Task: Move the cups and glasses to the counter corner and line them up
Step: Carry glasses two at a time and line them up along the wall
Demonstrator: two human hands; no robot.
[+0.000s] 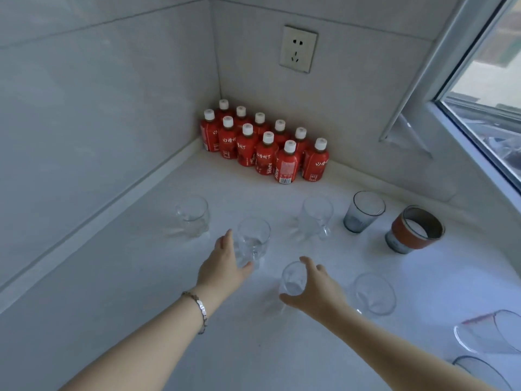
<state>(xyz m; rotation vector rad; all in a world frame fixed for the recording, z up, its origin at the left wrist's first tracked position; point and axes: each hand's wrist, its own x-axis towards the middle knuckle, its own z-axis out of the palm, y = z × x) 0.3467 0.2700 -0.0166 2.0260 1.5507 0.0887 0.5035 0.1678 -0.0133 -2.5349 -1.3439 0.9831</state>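
No neat line is made yet. One clear glass [252, 241] is touched by the left hand [222, 263], fingers wide; another glass [293, 280] is cupped by the right hand [318, 292]. More glasses are spread over the table [141, 277].

Your arms are bare to the edge of the view, with no sleeves showing. On your left wrist you wear a bracelet [199, 309] of flat, silvery metal links. Your left hand [222, 263] and right hand [317, 292] carry no rings or gloves that can be made out.
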